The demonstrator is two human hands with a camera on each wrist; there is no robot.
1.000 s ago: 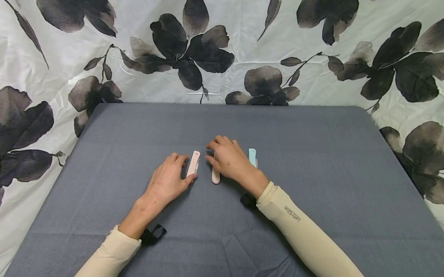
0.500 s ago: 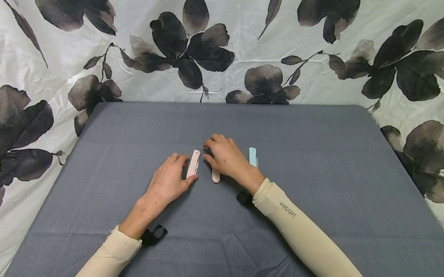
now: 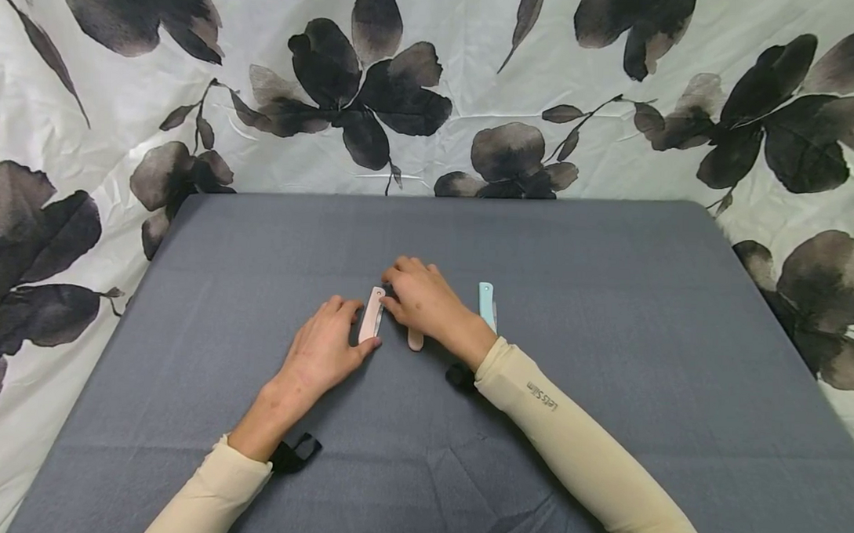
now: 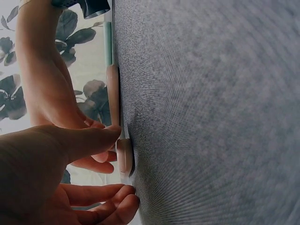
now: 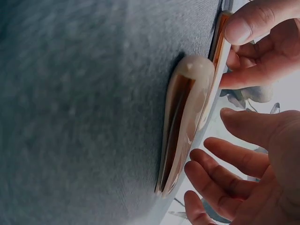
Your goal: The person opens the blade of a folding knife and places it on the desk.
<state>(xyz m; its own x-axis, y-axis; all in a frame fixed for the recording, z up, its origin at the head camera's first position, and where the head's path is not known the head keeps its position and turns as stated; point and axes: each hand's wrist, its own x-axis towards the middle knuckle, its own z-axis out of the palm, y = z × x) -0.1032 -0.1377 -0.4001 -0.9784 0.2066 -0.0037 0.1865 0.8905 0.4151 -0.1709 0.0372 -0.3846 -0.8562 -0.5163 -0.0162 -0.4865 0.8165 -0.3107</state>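
Observation:
A pale pink folding knife [image 3: 370,318] lies on the grey cloth with its blade edge showing along the slot. My left hand [image 3: 324,348] straddles it, the thumb at its near end and the other fingers along its left side; a gap shows between those fingers and the knife in the left wrist view. My right hand [image 3: 429,302] hovers over a second pale pink folding knife [image 3: 415,340], covering its upper part. Its spread, bent fingers reach the top end of the first knife; the right wrist view shows them apart from the second knife [image 5: 192,103].
A light blue folding knife [image 3: 486,304] lies to the right, partly behind the right forearm. The grey cloth-covered table [image 3: 609,304] runs back to a white floral sheet [image 3: 490,80]. Black straps [image 3: 296,453] sit at both wrists.
My right hand has shifted left, over the second pink knife towards the top of the first one. More of the blue knife is uncovered. My left hand stays in place.

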